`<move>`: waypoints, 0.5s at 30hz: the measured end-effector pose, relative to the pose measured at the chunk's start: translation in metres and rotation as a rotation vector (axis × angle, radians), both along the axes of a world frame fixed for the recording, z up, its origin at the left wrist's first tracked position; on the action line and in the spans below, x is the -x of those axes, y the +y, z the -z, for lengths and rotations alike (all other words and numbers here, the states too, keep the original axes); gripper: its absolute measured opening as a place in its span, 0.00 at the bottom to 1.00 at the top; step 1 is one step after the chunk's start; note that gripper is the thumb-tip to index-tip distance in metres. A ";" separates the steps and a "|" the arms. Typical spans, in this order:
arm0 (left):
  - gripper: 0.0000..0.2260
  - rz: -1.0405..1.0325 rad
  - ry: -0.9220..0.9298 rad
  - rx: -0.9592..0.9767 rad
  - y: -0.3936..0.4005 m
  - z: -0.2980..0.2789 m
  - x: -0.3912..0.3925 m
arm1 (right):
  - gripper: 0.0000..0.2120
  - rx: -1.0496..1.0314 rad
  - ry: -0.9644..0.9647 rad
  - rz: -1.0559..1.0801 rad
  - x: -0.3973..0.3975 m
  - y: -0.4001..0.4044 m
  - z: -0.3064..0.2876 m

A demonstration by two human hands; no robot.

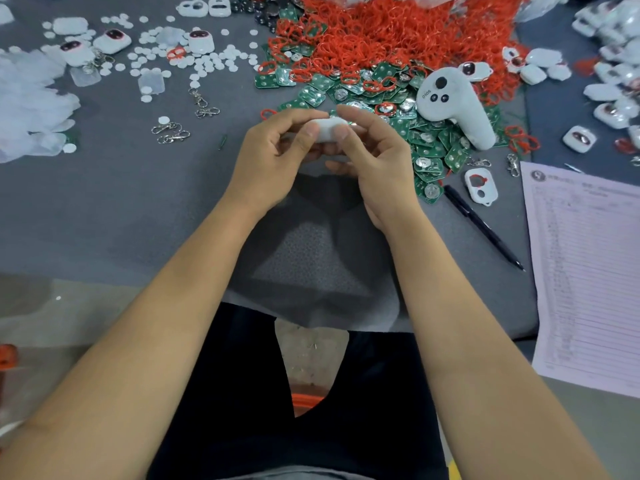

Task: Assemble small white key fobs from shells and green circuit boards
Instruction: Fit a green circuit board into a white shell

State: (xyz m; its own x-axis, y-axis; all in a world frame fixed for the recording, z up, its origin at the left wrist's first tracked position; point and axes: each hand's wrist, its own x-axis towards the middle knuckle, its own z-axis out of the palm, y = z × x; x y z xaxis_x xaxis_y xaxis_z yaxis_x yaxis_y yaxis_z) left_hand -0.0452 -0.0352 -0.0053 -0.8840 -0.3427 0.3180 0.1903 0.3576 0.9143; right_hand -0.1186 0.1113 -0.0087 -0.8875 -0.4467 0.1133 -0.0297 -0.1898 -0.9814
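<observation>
Above the grey desk (138,209), centre of view: white key fob (327,131) pinched between left hand (277,161) and right hand (377,161), thumbs on the near face, fingers curled round the far side. Looks like shell halves being pressed shut; seam not visible, so degree of closure cannot be told.

Just beyond and right of the hands: heap of green circuit boards (429,147) under a mound of red rubber rings (398,32). White controller (453,105) lying on the boards. Open shell (481,186) and black pen (485,228) to the right, printed sheet (585,271) at the desk edge.

Risks, judged: uneven thumb pressure could snap one side only, leaving the board crooked or a ring pinched. Slipped grip would drop the fob among loose parts.
</observation>
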 end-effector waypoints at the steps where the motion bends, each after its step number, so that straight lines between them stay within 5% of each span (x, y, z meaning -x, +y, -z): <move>1: 0.09 0.001 -0.004 -0.009 0.000 0.001 0.000 | 0.07 -0.001 0.005 0.010 0.000 0.000 0.000; 8: 0.11 -0.077 -0.051 0.165 -0.004 0.007 0.004 | 0.07 -0.076 0.013 0.057 0.001 0.002 0.003; 15: 0.10 -0.039 0.011 0.105 0.000 -0.002 0.001 | 0.08 -0.081 0.030 0.035 -0.002 -0.005 -0.004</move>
State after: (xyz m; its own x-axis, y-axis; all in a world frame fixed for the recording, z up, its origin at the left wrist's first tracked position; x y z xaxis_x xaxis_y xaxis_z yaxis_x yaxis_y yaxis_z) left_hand -0.0458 -0.0354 -0.0036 -0.8668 -0.3414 0.3634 0.1841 0.4582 0.8696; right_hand -0.1164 0.1060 -0.0049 -0.8997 -0.4239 0.1044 -0.0643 -0.1079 -0.9921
